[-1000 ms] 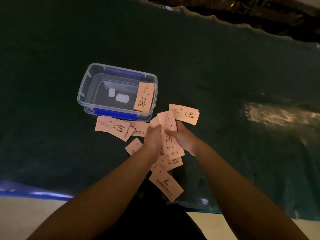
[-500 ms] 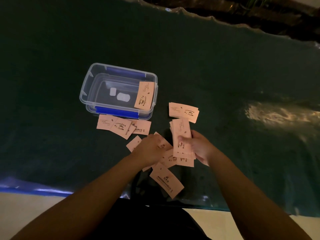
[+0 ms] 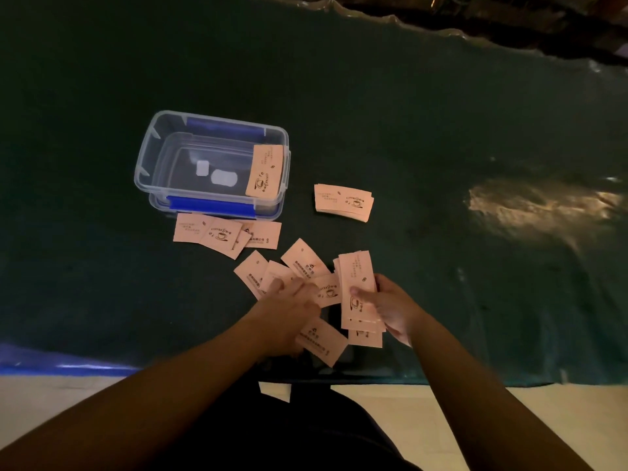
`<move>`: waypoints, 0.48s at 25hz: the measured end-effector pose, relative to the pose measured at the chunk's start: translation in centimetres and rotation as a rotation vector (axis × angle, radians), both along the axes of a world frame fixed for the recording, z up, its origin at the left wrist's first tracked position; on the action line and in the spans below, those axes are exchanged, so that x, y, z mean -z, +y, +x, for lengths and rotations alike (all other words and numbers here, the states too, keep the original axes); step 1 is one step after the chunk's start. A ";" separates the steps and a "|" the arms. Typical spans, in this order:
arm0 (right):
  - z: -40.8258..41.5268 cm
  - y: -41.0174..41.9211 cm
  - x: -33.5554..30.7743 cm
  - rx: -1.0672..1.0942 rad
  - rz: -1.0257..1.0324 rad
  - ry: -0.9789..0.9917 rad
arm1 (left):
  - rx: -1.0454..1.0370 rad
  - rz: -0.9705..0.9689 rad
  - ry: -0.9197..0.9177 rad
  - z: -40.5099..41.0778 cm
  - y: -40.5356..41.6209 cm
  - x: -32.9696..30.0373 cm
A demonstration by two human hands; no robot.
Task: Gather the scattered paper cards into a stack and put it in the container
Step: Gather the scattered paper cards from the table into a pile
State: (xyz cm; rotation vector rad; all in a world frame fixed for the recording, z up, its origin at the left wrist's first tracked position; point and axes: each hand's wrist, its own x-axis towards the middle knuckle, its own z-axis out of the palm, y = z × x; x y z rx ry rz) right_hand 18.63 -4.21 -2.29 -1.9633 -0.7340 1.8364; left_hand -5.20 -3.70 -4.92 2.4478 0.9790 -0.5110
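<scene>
Several pink paper cards lie scattered on the dark green bench cover point(image 3: 407, 130) in front of you. Your right hand point(image 3: 390, 309) holds a gathered stack point(image 3: 356, 287) upright-ish, long axis pointing away from you, thumb across its face and fingers point(image 3: 384, 283) wrapped behind, clamped on it. Your left hand point(image 3: 289, 304) is palm-down on the loose cards just left of that stack, fingers pressed onto a card point(image 3: 277, 275); whether they pinch it or only push, you cannot tell from this angle. Around the left hand: one card point(image 3: 251, 271) to its left, one point(image 3: 304, 258) angled ahead of it, one point(image 3: 328, 290) between the two hands, one point(image 3: 323, 341) under your wrist near the bench edge, and one point(image 3: 365, 338) peeking out below the held stack. A cluster of overlapping cards point(image 3: 224, 234) sits just in front of the clear container point(image 3: 153, 147), touching or nearly touching its near wall. A small separate pile point(image 3: 343, 202) lies to the right of the container, well apart from both hands. The container has blue latches point(image 3: 210, 205) and is open; one card point(image 3: 265, 171) leans inside against its right wall. Another pale scrap point(image 3: 275, 390) shows below the bench edge, near your lap; too dim to tell if it is a card.
</scene>
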 end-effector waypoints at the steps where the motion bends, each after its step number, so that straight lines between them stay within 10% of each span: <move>1: 0.0 -0.1 -0.1 0.002 0.004 0.004 | -0.032 0.004 -0.016 -0.1 0.1 0.1; 12: 0.7 1.6 -1.6 -0.030 0.065 -0.029 | -0.555 0.069 -0.053 0.8 1.8 0.5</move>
